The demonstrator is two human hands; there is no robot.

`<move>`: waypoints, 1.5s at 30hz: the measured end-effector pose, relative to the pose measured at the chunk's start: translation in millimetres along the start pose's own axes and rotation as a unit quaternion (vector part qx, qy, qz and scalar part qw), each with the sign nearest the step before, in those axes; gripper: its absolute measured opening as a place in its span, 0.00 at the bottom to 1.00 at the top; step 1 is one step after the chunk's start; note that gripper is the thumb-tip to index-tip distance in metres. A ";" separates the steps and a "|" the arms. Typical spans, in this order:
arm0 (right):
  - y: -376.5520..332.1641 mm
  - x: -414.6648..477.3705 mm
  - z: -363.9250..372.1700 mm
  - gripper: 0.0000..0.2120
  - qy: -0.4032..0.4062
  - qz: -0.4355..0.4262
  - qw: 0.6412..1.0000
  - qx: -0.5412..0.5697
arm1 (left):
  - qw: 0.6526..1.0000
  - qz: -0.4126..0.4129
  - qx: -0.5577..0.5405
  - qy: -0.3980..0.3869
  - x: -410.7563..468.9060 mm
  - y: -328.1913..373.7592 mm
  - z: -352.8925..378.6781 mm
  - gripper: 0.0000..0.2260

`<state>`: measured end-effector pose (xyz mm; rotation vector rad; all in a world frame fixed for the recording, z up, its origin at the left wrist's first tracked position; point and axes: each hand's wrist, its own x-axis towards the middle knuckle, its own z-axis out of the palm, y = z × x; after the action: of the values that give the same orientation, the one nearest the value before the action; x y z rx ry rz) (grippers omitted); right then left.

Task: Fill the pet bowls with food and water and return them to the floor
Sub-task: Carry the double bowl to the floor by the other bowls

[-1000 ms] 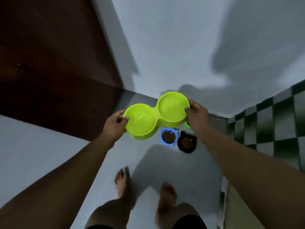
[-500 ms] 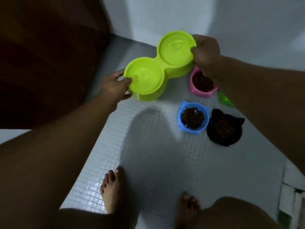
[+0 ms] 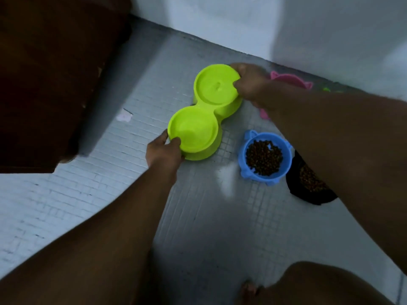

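Dim, cool, bluish indoor light. The white wall (image 3: 220, 23) at twelve o'clock is the brightest area, with a soft grey shadow across it toward one o'clock. A broad shadow darkens the tiled floor (image 3: 198, 216) from centre to six o'clock; at nine o'clock it is paler. The brown wooden panel (image 3: 44, 73) at ten o'clock is nearly black. A smeared white glint lies beside the blue bowl (image 3: 242, 160) at four o'clock from centre, and blur softens the tile lines. The lime-green double bowl (image 3: 206, 106) glows oversaturated. Edges bend — the left forearm (image 3: 99, 238) and right forearm (image 3: 341, 150) are underexposed and soft.
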<state>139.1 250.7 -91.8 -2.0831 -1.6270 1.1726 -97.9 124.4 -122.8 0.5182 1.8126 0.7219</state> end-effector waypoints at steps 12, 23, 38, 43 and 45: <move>10.0 20.4 21.7 0.33 0.022 -0.003 1.000 -0.019 | 0.997 0.043 0.063 0.023 7.2 -19.1 4.2 0.32; -77.2 -146.8 -81.8 0.31 0.069 0.036 0.996 0.035 | 0.910 0.180 0.368 -0.061 -142.5 138.8 -36.7 0.27; -221.5 -501.8 -324.2 0.26 0.189 0.092 0.956 0.204 | 0.794 0.361 0.451 -0.187 -482.1 372.2 -114.2 0.22; -264.6 -586.9 -330.5 0.24 0.260 0.092 0.929 0.247 | 0.767 0.422 0.425 -0.228 -531.3 404.2 -153.3 0.22; -282.7 -615.4 -327.4 0.25 0.288 0.090 0.917 0.261 | 0.768 0.440 0.406 -0.227 -543.4 411.2 -174.4 0.21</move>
<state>143.2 -115.7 565.1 -1.9729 -0.7666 0.8009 -74.7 26.8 573.4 2.0281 1.2626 0.2803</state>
